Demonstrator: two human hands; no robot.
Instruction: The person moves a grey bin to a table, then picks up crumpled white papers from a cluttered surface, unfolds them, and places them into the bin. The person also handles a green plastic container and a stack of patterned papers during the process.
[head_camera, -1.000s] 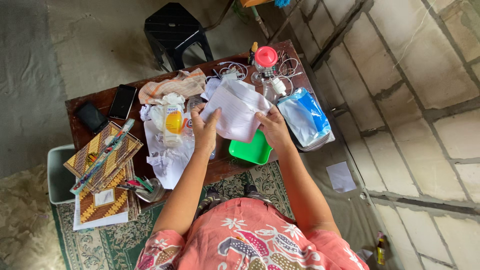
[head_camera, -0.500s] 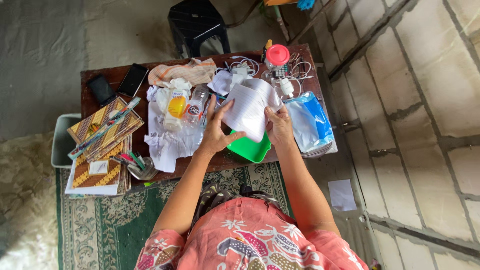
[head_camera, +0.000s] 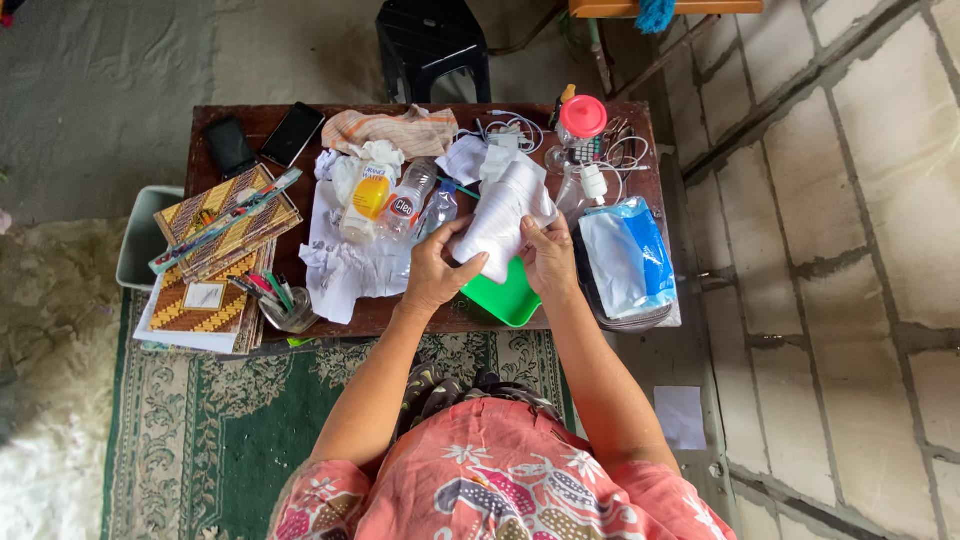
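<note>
Since half a second ago, we see the lined paper sheet (head_camera: 503, 220) folded in tighter and narrower, and the left hand (head_camera: 437, 270), whose fingers were spread open, has closed onto it. That hand now pinches the sheet's lower left edge between thumb and fingers. The right hand (head_camera: 548, 258) grips the sheet's right side, thumb on top. Between the two hands the paper rises up and away from us, curled into a loose roll, held just above the green tray (head_camera: 510, 298) at the near edge of the table.

We look down on a dark wooden table (head_camera: 275, 122) crowded with things: a yellow bottle (head_camera: 366, 202) and a clear bottle (head_camera: 409, 199) lying on crumpled white paper (head_camera: 340, 270), a blue and white pouch (head_camera: 627, 258) to the right, patterned notebooks (head_camera: 222, 232) to the left, two phones (head_camera: 262, 140) at the far corner, and a red-lidded jar (head_camera: 581, 122) among cables. Underneath lies a green patterned rug (head_camera: 180, 400); a block wall (head_camera: 850, 230) runs along the right.
</note>
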